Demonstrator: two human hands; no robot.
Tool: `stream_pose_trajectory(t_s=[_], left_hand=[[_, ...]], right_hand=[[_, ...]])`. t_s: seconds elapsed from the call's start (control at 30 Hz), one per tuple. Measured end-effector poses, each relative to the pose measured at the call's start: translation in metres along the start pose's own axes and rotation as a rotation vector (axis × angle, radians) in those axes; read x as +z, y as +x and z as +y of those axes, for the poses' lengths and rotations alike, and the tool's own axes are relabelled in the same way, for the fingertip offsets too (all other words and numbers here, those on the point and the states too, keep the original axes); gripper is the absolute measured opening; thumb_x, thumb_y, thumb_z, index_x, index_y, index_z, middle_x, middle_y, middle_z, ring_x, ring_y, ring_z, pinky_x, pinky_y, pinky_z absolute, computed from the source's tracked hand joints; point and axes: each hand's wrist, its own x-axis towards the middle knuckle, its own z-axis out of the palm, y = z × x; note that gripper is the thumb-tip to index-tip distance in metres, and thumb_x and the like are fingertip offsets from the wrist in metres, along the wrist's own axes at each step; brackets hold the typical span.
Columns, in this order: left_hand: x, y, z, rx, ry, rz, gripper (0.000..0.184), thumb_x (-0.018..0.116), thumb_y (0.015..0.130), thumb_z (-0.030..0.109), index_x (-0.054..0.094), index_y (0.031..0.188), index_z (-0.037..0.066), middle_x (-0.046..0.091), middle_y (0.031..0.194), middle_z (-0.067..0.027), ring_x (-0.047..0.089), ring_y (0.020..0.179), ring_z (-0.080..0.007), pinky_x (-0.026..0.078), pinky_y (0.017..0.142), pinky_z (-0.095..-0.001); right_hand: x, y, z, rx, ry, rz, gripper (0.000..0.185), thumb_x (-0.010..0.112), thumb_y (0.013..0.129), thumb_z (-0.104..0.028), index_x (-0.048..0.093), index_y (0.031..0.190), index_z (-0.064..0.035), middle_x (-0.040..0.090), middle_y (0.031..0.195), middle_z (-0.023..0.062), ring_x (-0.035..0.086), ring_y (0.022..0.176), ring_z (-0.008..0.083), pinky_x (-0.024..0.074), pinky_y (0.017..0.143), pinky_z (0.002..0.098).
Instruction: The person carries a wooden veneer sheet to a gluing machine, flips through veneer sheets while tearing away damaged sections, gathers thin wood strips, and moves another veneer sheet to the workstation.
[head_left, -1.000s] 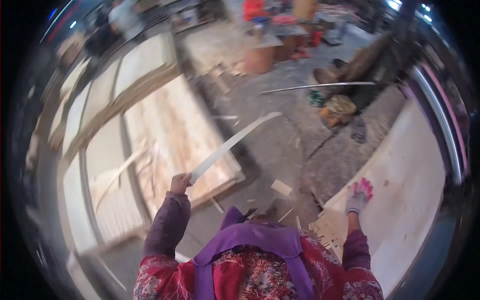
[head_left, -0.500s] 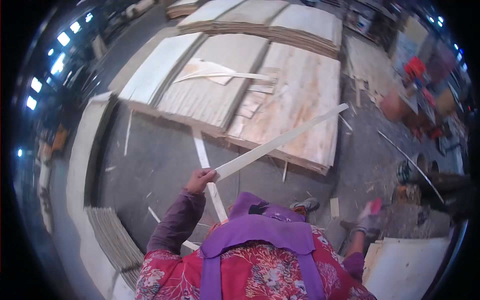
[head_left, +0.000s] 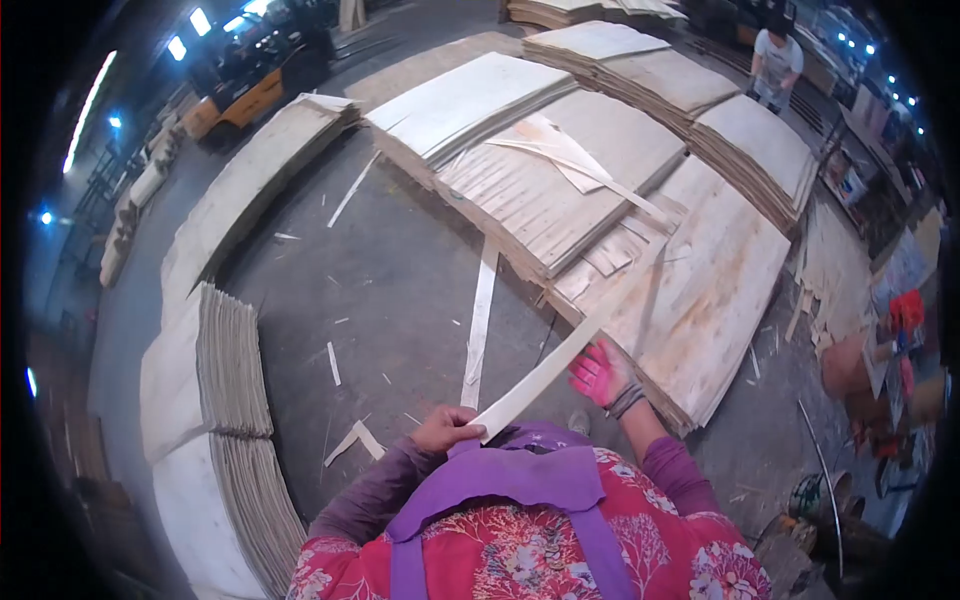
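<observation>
My bare left hand (head_left: 447, 429) pinches the near end of a long, pale wood veneer strip (head_left: 540, 380). From there the strip slants up and to the right, its far end over the stack of veneer sheets (head_left: 715, 290). My right hand (head_left: 598, 375), in a pink-palmed glove, is just right of the strip's middle. Its palm is turned up and its fingers are spread, holding nothing. Whether the fingers touch the strip's edge I cannot tell.
Several veneer stacks (head_left: 480, 95) stand ahead, with loose scraps (head_left: 560, 150) on top. More stacks (head_left: 235, 365) curve along the left. Strips (head_left: 482, 315) litter the floor. A forklift (head_left: 255, 95) stands far left; a person (head_left: 777, 65) is at the far right.
My right hand has come up from low on the right to beside the strip. My left hand still grips the strip's end. The view has turned, bringing the forklift and a person into sight.
</observation>
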Motion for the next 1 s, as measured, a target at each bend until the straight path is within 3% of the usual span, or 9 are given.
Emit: stream_pose_trajectory(t_s=[0.1,0.23,0.4,0.47,0.6,0.67,0.8,0.93,1.0], left_hand=[[0.01,0.002,0.001,-0.013,-0.01,0.013,0.016,0.061,0.079,0.013,0.064,0.084,-0.002,0.06,0.074,-0.0019,0.054,0.068,-0.0077,0.041,0.061,-0.0208],[0.016,0.02,-0.007,-0.06,-0.012,0.088,0.018,0.062,0.079,0.014,0.063,0.088,-0.002,0.061,0.076,-0.0019,0.055,0.067,-0.0078,0.043,0.062,-0.0216],[0.033,0.06,-0.006,-0.165,0.135,0.19,0.019,0.061,0.078,0.009,0.061,0.093,-0.002,0.062,0.08,-0.0024,0.056,0.072,-0.008,0.045,0.066,-0.0227],[0.049,0.072,-0.006,-0.072,0.203,0.184,0.021,0.06,0.077,0.005,0.06,0.096,-0.002,0.062,0.083,-0.0034,0.056,0.074,-0.0086,0.046,0.067,-0.0235],[0.057,0.083,0.001,-0.196,0.124,0.248,0.017,0.059,0.076,0.004,0.059,0.091,-0.004,0.062,0.078,-0.0039,0.057,0.073,-0.0114,0.045,0.068,-0.0245],[0.056,0.078,-0.006,-0.171,0.132,0.31,0.018,0.059,0.078,0.006,0.059,0.093,-0.004,0.062,0.077,-0.0043,0.057,0.073,-0.0117,0.045,0.068,-0.0249],[0.048,0.076,-0.005,-0.106,0.116,0.413,0.019,0.059,0.079,0.012,0.06,0.093,-0.002,0.061,0.077,-0.0039,0.056,0.071,-0.0112,0.045,0.068,-0.0257],[0.027,0.074,-0.014,-0.058,0.013,0.472,0.021,0.056,0.083,0.015,0.059,0.097,-0.001,0.062,0.082,-0.0055,0.057,0.075,-0.0127,0.046,0.069,-0.0269],[0.018,0.074,-0.01,0.019,-0.277,0.613,0.022,0.053,0.084,0.014,0.057,0.099,-0.002,0.06,0.08,-0.0054,0.056,0.072,-0.012,0.046,0.066,-0.0249]], right_hand=[[0.026,0.016,-0.017,0.059,-0.048,-0.083,0.041,0.061,0.076,-0.041,0.05,0.105,-0.0141,0.055,0.103,0.0064,0.054,0.091,0.0241,0.0449,0.079,0.0418],[0.05,0.017,-0.048,-0.031,-0.109,-0.196,0.029,0.058,0.08,-0.029,0.055,0.103,-0.0121,0.059,0.097,0.0056,0.055,0.092,0.021,0.0445,0.082,0.0368],[0.07,0.008,-0.091,-0.144,-0.339,-0.349,0.032,0.057,0.082,-0.021,0.053,0.109,-0.004,0.058,0.095,0.008,0.056,0.092,0.0217,0.0456,0.082,0.0375],[0.078,0.007,-0.096,-0.175,-0.501,-0.38,0.03,0.056,0.083,-0.021,0.055,0.107,-0.0034,0.059,0.092,0.0064,0.058,0.086,0.0194,0.0466,0.08,0.0344],[0.094,0.017,-0.103,-0.078,-0.551,-0.439,0.03,0.055,0.084,-0.02,0.054,0.108,-0.0028,0.059,0.094,0.0075,0.058,0.087,0.0195,0.0471,0.08,0.0349],[0.104,0.029,-0.09,-0.076,-0.642,-0.653,0.031,0.055,0.083,-0.018,0.054,0.11,-0.0042,0.059,0.095,0.0066,0.057,0.088,0.0166,0.0467,0.08,0.0307],[0.145,0.043,-0.067,0.042,-0.806,-0.744,0.032,0.056,0.082,-0.023,0.055,0.109,-0.0064,0.059,0.096,0.0025,0.056,0.084,0.0124,0.0462,0.076,0.0276],[0.183,0.061,-0.06,0.127,-0.951,-0.742,0.04,0.058,0.082,-0.031,0.053,0.112,-0.0063,0.057,0.096,0.0009,0.054,0.08,0.0092,0.0451,0.07,0.0248],[0.183,0.091,-0.049,0.154,-0.941,-0.753,0.049,0.058,0.081,-0.033,0.047,0.119,-0.0055,0.056,0.097,0.0016,0.054,0.081,0.009,0.0441,0.067,0.0234]])
